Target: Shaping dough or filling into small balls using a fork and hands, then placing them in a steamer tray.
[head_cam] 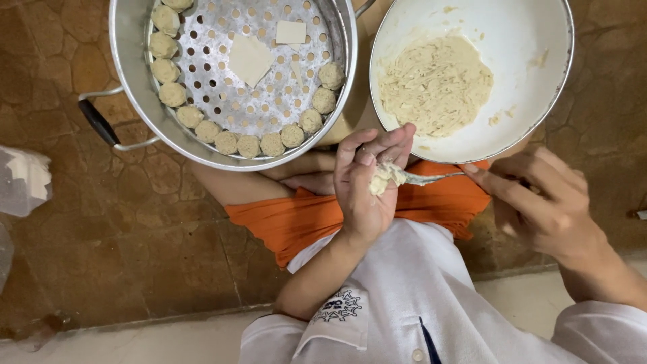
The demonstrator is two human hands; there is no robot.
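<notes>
Filling a dumpling, I judge: at frame centre the left hand (367, 185) cups a wrapper with filling (381, 180) — the right hand (539, 205) grips a spoon (431, 178) pressing it in. Closing calls for folded fingers; steamer tray (131, 81) upper left.

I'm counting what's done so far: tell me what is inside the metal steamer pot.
Inside the steamer pot, small dumplings line the rim of the holed tray, with two pale wrapper squares in the middle. Whatever lies below the tray is covered; its top edge is cut off.
</notes>
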